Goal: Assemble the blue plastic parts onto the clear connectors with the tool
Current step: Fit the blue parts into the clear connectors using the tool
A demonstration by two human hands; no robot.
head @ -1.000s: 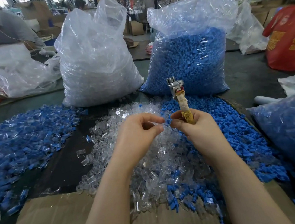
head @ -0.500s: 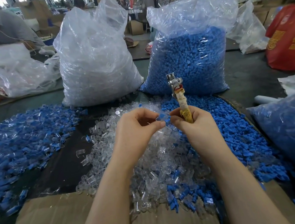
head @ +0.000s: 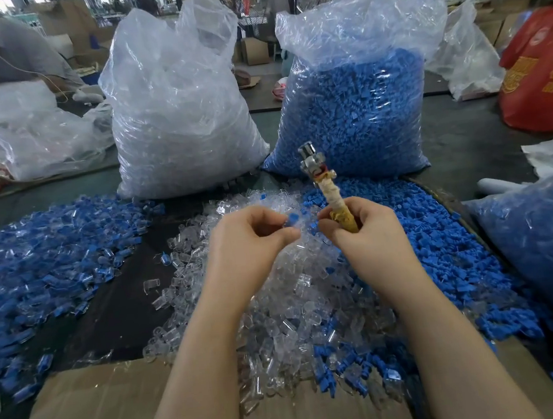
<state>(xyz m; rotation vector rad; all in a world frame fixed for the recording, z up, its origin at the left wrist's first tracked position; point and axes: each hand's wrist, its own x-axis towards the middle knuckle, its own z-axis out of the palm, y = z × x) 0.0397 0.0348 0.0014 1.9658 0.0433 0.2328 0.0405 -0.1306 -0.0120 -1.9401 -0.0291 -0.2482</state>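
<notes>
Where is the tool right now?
In the head view the tool stands upright in the right hand, right of centre, its metal head up in front of the bag of blue parts.

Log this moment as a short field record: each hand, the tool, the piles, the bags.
left hand: pinches a small blue part at its fingertips
right hand: grips the tool, metal head up
centre pile: clear connectors
right pile: loose blue parts
left pile: blue-and-clear pieces, likely assembled
bags behind: clear bag left, blue bag right
</notes>
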